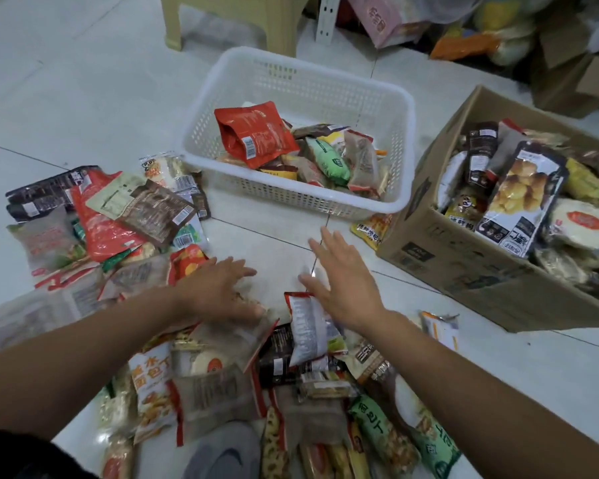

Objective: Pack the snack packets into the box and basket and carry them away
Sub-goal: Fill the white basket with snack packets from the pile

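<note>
A white plastic basket stands on the tiled floor ahead, with a red pouch and several snack packets inside. To its right a cardboard box is filled with packets. Loose snack packets lie in a heap at the left and another in front of me. My left hand lies flat with straight fingers above a clear packet at the near heap's edge. My right hand hovers open, fingers spread, just beyond a red-and-silver packet. Neither hand holds anything.
A beige plastic stool stands behind the basket. Cardboard boxes and bags of goods clutter the back right. A yellow packet lies between basket and box. A grey shoe shows at the bottom.
</note>
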